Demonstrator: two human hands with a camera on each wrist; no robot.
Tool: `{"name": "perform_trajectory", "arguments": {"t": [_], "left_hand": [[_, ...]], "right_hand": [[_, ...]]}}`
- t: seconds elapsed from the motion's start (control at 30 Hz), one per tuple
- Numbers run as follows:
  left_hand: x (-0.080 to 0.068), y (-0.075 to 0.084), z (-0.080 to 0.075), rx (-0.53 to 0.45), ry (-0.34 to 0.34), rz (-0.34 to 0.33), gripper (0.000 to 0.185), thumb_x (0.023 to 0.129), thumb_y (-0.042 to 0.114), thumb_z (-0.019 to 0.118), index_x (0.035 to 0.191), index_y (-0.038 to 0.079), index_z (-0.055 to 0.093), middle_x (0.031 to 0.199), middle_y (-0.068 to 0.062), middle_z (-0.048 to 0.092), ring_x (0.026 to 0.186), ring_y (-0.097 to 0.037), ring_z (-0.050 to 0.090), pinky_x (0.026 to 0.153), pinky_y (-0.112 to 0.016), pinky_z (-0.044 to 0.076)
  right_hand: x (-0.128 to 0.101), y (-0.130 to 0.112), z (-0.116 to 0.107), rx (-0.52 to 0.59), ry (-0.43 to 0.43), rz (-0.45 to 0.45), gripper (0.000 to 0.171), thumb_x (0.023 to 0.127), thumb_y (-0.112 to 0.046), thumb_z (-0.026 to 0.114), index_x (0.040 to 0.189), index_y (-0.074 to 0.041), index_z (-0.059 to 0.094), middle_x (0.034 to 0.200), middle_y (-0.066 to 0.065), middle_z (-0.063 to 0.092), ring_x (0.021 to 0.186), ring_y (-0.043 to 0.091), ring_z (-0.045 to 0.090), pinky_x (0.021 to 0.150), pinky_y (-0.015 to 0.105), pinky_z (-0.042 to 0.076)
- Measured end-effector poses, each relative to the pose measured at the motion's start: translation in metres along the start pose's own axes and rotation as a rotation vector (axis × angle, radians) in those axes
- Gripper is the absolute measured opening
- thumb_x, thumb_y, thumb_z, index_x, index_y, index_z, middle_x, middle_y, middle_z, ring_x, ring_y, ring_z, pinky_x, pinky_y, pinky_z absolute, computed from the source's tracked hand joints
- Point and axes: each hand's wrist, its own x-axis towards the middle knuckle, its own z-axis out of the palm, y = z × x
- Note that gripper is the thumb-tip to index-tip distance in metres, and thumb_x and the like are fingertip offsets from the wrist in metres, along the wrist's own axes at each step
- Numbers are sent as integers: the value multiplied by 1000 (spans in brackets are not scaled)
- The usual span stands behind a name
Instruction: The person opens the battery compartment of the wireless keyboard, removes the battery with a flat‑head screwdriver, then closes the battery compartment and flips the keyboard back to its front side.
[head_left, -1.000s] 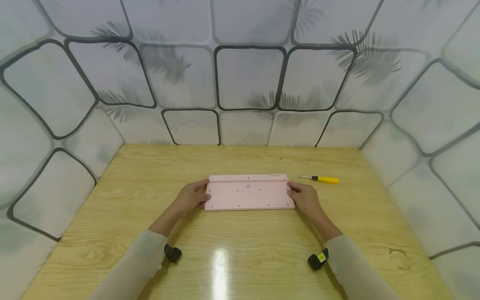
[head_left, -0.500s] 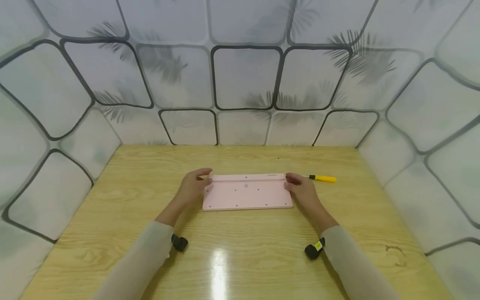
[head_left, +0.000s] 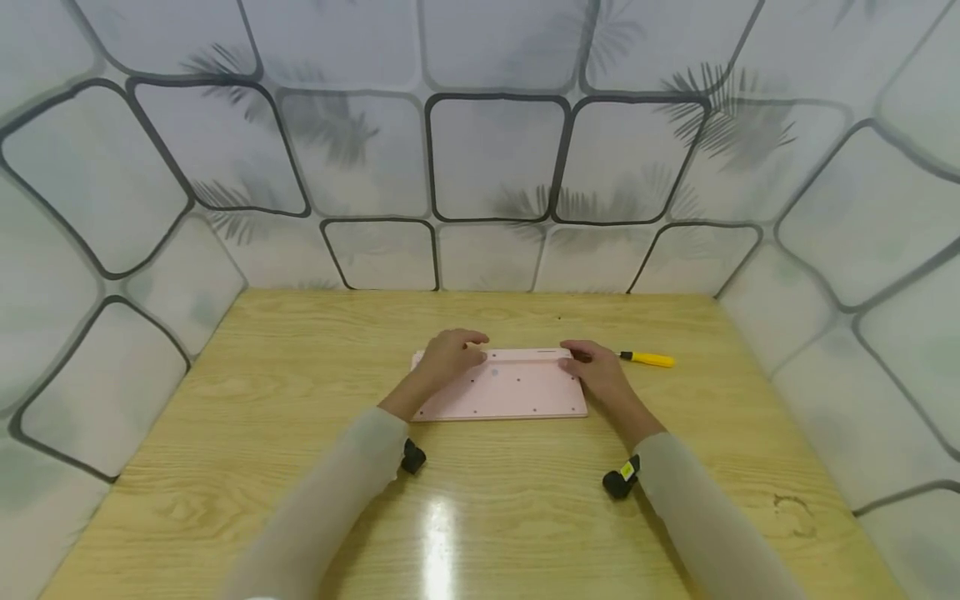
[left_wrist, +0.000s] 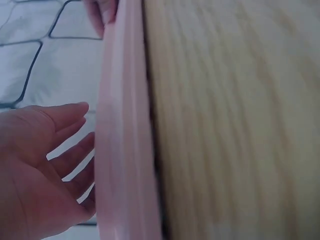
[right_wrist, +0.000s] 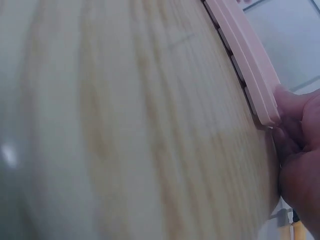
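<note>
step: steadying panel point(head_left: 501, 385), frame centre | left hand point(head_left: 448, 353) flat on it | right hand point(head_left: 596, 372) grasping its corner | next: firm grip needed

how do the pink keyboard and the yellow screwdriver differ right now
The pink keyboard is a broad flat slab lying underside up; the screwdriver is a thin stick with a yellow handle. The keyboard has the left hand over its far edge and the right hand at its right end; the screwdriver lies untouched, just right of the right hand. Both rest on the wooden table.
</note>
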Motion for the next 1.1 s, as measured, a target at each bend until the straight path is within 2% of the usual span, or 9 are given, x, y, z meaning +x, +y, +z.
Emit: {"name": "perform_trajectory", "arguments": {"t": [0.1,0.17,0.27,0.43,0.57,0.7,1.1], "left_hand": [[16,13,16,103,-67,45,36,93,26,62,128,19,62,129,-2,60,119,-22,56,98,-41,44],[23,20,25,132,-104,75,35,93,25,62,128,19,62,129,-1,61,120,-21,55,100,-40,43],[33,31,37,110,-135,121,34,94,24,61,127,17,62,128,-1,61,121,-19,54,101,-37,42],[44,44,52,72,-138,138,31,95,25,60,126,19,64,126,2,62,120,-16,55,99,-33,43],[49,43,56,32,-127,160,28,96,27,59,123,23,65,122,5,64,114,-13,57,94,-32,46],[51,43,56,-3,-128,155,25,96,28,59,120,26,67,120,7,64,111,-11,58,93,-34,46],[51,49,57,7,-98,121,20,94,28,62,111,24,71,113,8,67,108,-12,59,93,-33,46]], "right_hand": [[-1,0,-2,-9,-2,-10,42,92,-30,65,130,-15,59,139,10,50,127,29,46,105,47,37],[-5,-3,-1,-14,-4,-11,43,92,-31,64,131,-14,58,140,11,50,127,29,45,105,47,36],[-10,-7,-2,-38,4,-12,42,94,-30,62,132,-14,57,140,11,49,127,29,45,105,48,36],[-9,-2,-2,-80,18,-50,41,94,-30,61,132,-14,57,138,11,50,126,29,46,104,48,37],[-6,1,2,-83,10,-80,43,94,-33,61,133,-14,56,139,11,50,128,29,46,105,48,37],[-3,3,3,-94,6,-95,44,94,-36,60,133,-16,56,138,10,50,127,28,46,104,47,38],[-6,1,4,-99,29,-104,40,95,-32,60,131,-16,58,136,10,51,128,28,47,104,47,38]]}}
